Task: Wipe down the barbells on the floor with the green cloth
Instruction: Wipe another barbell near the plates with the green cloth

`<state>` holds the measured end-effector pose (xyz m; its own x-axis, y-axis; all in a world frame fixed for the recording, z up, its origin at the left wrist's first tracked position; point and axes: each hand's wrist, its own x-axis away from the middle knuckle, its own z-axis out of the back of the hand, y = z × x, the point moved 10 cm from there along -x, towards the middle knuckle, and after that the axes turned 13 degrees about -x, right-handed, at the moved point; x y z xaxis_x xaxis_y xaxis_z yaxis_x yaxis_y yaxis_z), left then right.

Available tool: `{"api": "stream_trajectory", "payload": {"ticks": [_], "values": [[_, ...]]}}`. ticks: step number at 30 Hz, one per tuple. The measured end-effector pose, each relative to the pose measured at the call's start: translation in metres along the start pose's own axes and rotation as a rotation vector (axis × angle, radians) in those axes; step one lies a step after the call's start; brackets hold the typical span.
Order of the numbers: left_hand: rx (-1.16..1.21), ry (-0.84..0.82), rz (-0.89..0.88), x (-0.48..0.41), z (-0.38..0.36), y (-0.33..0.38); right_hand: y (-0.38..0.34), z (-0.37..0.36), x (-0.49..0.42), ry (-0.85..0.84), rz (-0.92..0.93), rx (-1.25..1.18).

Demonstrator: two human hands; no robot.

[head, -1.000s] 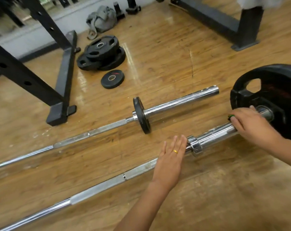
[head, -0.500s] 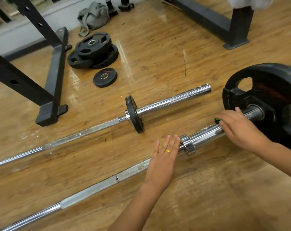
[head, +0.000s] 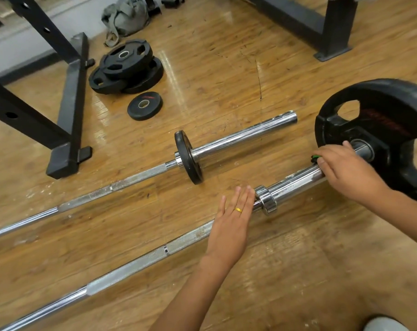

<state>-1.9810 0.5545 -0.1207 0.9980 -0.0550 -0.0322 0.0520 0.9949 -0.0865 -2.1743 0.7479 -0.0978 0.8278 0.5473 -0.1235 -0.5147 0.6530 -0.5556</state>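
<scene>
Two barbells lie side by side on a glossy wooden floor [head: 226,68], running from the lower left toward the right. The planks are honey-coloured, scuffed and scratched, with pale dusty smears near the bars and a bright glare streak beside the loose weights.

The near barbell [head: 136,266] carries a large black plate [head: 382,120] standing upright on its sleeve at the right edge. The right hand [head: 343,170] is curled over that sleeve just beside the plate, clamping the green cloth [head: 314,158] against the chrome; only a small corner of the cloth peeks out past the fingers. The left hand [head: 231,225], wearing a gold ring [head: 238,209], lies flat with straight fingers across the same bar's knurled shaft, fingertips just beside the steel collar [head: 266,199]. The hands are apart, with a bare stretch of sleeve between them.

The far barbell [head: 238,139] holds one small black plate [head: 188,156] against its collar, the rest of its sleeve bare.

Beyond it, a stack of black plates [head: 126,65] sits flat on the floor with a smaller loose plate [head: 144,105] just in front. A black rack frame [head: 71,91] with bolt holes stands to the left, its foot resting on the boards. A grey-green bag [head: 125,16] slumps near the pale wall at the back, and another dark steel base [head: 331,27] crosses the upper right.
</scene>
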Motion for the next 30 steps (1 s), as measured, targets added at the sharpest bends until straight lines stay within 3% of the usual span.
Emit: {"api": "stream_trajectory", "payload": {"ticks": [6, 11, 17, 24, 30], "values": [[-0.02, 0.016, 0.011, 0.004, -0.005, -0.001, -0.026, -0.019, 0.01, -0.069, 0.094, -0.018], [-0.04, 0.018, 0.028, 0.003, -0.006, 0.002, 0.012, 0.012, -0.003, -0.016, -0.045, 0.02], [-0.051, 0.008, 0.037, 0.006, -0.001, 0.006, -0.007, -0.002, 0.011, -0.015, 0.026, -0.038], [-0.031, -0.015, 0.036, 0.007, 0.0, 0.007, -0.011, 0.0, 0.008, 0.025, -0.042, -0.035], [0.015, -0.025, 0.031, 0.009, -0.003, 0.008, -0.044, -0.027, 0.013, -0.094, 0.085, -0.002]]}}
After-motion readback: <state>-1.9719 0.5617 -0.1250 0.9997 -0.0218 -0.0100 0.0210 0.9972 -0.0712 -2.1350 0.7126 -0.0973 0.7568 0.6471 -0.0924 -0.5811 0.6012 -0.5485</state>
